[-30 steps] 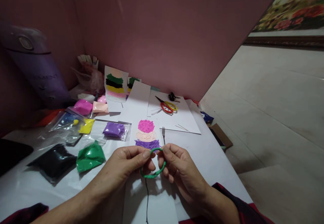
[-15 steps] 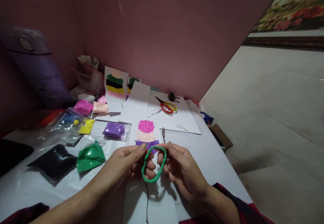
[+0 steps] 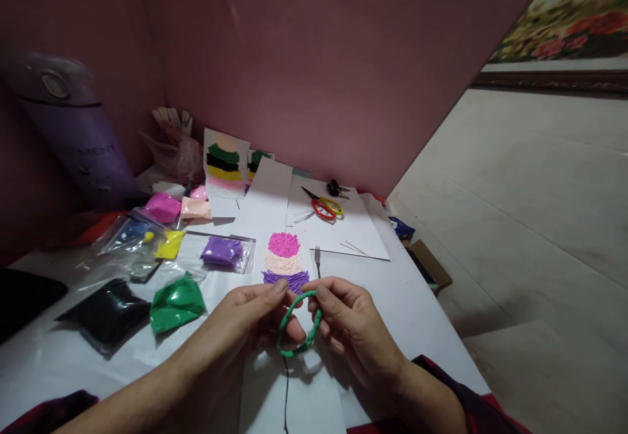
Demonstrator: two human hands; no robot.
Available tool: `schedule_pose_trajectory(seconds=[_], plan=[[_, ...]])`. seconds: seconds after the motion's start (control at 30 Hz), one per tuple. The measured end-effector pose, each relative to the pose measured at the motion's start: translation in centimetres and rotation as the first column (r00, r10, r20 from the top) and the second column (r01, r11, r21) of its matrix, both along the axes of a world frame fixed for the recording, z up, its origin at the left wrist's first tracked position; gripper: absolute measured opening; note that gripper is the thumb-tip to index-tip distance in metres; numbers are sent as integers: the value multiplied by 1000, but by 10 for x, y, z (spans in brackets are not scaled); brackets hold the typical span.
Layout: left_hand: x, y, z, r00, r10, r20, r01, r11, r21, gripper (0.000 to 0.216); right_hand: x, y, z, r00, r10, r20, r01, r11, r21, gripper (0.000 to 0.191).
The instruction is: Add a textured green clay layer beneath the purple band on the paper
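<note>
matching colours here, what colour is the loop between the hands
Plain green; the loop shows best in the head view.

Ring (image 3: 294, 353): uniform green, the same family as the green packet (image 3: 177, 306) at its 9 o'clock. At the ring's 12 o'clock, the layered relief (image 3: 285, 264) shows strand-patterned bands: magenta uppermost, pale peach, then purple. The card (image 3: 223, 162) at 11 o'clock bears horizontal stripes, including green, black, yellow and pink, on white.
</note>
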State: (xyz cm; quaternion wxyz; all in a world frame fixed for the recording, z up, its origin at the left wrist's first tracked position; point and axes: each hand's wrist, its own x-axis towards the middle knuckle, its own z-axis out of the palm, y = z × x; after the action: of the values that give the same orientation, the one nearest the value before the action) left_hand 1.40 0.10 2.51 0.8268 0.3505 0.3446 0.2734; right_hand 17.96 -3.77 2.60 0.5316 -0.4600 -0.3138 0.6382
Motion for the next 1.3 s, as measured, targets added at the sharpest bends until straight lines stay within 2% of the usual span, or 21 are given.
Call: schedule_pose_trajectory(seconds=[0.13, 0.3, 0.5, 0.77, 0.9, 1.13, 1.3], plan=[[0, -2, 0, 999, -44, -29, 44, 999, -2, 40, 0, -1, -5, 998, 21, 61, -23, 999, 25, 30], [2, -4, -2, 997, -74, -33, 74, 997, -1, 35, 0, -4, -9, 972, 0, 236, -46, 981, 190, 30], [0, -3, -1, 996, -24, 90, 28, 998, -51, 28, 0, -2, -9, 984, 12, 178, -30, 995, 99, 39], [-2, -2, -2, 974, 48, 222, -22, 993, -119, 22, -1, 0, -12, 985, 88, 152, -94, 995, 37, 38], [-1, 0, -3, 967, 107, 232, -72, 986, -153, 22, 0, -1, -12, 978, 115, 173, -123, 992, 36, 34], [-3, 1, -4, 959, 126, 255, -88, 984, -157, 24, -2, -2, -4, 975, 147, 169, -164, 982, 93, 30], [-3, -1, 1, 964, 167, 207, -134, 977, -165, 22, -2, -2, -1, 971, 176, 164, -193, 976, 97, 27]])
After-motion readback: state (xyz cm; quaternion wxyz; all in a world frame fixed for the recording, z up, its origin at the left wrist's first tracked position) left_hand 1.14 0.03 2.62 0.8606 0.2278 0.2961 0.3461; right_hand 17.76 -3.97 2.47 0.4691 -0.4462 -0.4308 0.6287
